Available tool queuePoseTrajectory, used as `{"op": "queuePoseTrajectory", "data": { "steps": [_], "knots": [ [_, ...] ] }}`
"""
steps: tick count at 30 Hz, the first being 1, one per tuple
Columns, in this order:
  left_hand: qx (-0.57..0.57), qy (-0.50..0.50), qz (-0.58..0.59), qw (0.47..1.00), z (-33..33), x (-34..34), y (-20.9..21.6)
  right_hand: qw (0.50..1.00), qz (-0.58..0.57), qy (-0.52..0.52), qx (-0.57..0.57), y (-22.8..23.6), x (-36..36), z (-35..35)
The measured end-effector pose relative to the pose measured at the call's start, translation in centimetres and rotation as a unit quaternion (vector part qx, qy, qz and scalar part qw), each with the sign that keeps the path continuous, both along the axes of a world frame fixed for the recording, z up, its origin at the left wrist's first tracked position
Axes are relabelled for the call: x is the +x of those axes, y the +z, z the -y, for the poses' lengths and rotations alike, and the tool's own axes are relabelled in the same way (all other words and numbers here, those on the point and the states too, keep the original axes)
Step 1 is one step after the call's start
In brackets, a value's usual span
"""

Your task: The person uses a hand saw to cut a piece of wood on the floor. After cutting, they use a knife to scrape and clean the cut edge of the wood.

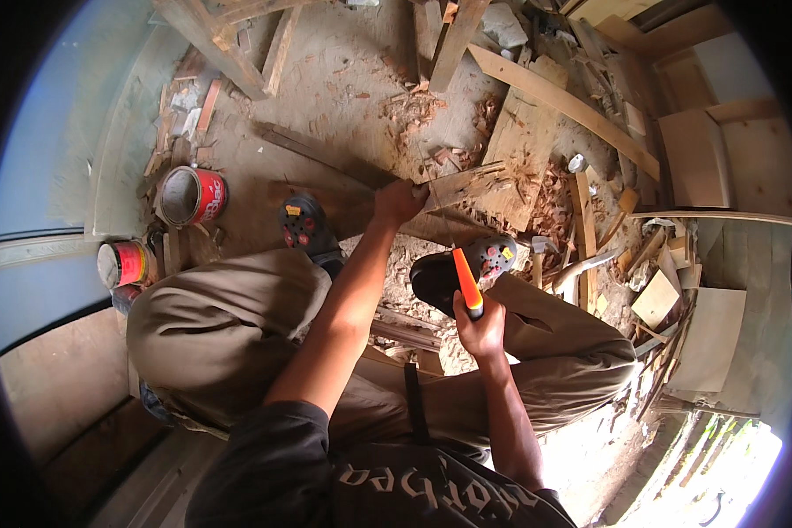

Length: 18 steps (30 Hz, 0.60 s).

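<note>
Left hand (pixel 399 202) — grip clamped on the near end of a splintered wooden plank (pixel 468 185), which lies on the chip-strewn floor (pixel 343 88). Plank's long axis runs up and right, away from that hand. Right hand (pixel 481 327) is closed around an orange tool handle (pixel 466 280) — below the plank, near the grey clog (pixel 480 261), not touching the wood.

Two round red-labelled tins stand at the left: one open (pixel 192 195), one lidded (pixel 121 263) nearer.
</note>
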<state>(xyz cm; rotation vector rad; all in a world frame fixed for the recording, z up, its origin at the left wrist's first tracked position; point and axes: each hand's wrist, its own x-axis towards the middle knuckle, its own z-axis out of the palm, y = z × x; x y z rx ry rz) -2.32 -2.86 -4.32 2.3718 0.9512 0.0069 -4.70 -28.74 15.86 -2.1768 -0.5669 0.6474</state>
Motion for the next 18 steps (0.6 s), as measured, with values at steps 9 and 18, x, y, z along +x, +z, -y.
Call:
{"op": "queuePoseTrajectory", "data": {
  "steps": [9,18],
  "knots": [
    [0.028,-0.003,0.043,0.999,-0.3,-0.9,-0.2,0.999,-0.032,0.008,-0.021,0.6,0.1,-0.4],
    [0.02,0.003,0.015,1.0,-0.4,-0.8,1.2,0.998,-0.051,-0.014,-0.017,1.5,-0.3,-0.4]
  ]
}}
